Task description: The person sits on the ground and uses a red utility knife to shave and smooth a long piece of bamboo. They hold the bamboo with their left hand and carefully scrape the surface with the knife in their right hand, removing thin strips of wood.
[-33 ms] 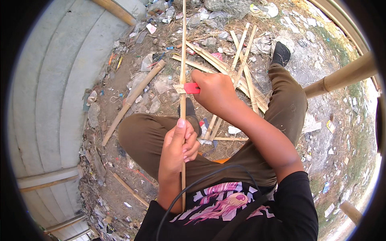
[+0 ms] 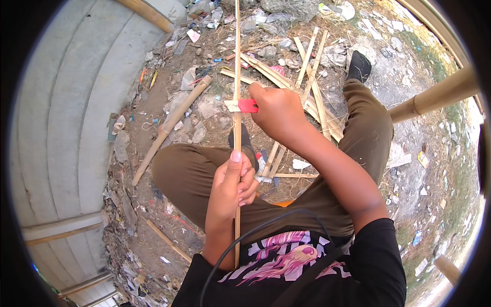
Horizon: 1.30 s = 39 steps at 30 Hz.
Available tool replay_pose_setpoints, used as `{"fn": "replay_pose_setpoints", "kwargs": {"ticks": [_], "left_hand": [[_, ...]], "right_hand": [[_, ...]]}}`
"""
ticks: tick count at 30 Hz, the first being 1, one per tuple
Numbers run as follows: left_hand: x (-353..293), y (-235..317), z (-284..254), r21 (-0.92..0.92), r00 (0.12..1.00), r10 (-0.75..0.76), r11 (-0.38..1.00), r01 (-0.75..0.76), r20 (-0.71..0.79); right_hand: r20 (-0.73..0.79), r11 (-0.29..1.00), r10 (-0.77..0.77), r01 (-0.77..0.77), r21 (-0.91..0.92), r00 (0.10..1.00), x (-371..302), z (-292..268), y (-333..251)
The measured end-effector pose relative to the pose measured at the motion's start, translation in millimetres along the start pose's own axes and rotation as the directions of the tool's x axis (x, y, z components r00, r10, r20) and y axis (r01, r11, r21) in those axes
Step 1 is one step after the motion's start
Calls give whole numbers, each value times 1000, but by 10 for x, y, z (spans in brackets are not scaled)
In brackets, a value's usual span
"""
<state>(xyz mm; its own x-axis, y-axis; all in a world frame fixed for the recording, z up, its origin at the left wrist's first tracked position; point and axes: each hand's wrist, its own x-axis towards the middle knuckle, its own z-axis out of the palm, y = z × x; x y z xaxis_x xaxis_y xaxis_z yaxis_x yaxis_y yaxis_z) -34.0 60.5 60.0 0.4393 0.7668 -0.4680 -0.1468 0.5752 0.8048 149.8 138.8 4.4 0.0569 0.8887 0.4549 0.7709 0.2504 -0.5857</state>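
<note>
A long, thin bamboo strip [image 2: 237,66] stretches away from my chest past the far edge of view. My left hand [image 2: 230,187] is closed around its nearer part, thumb lying along the top. Farther up the strip, my right hand [image 2: 279,115] grips a red-handled knife [image 2: 247,106]. The knife's pale blade lies crosswise against the strip. My fingers hide most of the handle.
Split bamboo pieces [image 2: 320,102] lie crossed beyond my legs. A thicker bamboo pole [image 2: 171,130] rests to the left, near a grey panel wall [image 2: 56,123]. Another bamboo pole [image 2: 434,97] juts in from the right. Litter and stones cover the ground.
The knife and my right hand have shifted slightly away from me along the strip. My left hand keeps its grip, and the whole view has moved a little.
</note>
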Motion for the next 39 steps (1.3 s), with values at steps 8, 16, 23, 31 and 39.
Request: {"fn": "replay_pose_setpoints", "kwargs": {"ticks": [8, 16, 23, 31, 39], "left_hand": [[20, -145, 65, 27, 998, -56, 998, 56, -5], [14, -149, 62, 162, 991, -16, 986, 37, -130], [-82, -259, 118, 192, 990, -92, 975, 111, -106], [-607, -421, 163, 329, 989, -139, 933, 148, -51], [-142, 47, 5, 251, 959, 157, 963, -96, -236]], "right_hand": [[139, 990, 129, -121, -67, 982, 171, -122, 372], [158, 986, 111, -88, -143, 981, 84, -18, 228], [120, 926, 355, -331, -184, 927, 265, -102, 499], [-30, 727, 680, -679, -98, 732, 412, -258, 1288], [51, 970, 140, -147, 192, 989, 112, -138, 286]]}}
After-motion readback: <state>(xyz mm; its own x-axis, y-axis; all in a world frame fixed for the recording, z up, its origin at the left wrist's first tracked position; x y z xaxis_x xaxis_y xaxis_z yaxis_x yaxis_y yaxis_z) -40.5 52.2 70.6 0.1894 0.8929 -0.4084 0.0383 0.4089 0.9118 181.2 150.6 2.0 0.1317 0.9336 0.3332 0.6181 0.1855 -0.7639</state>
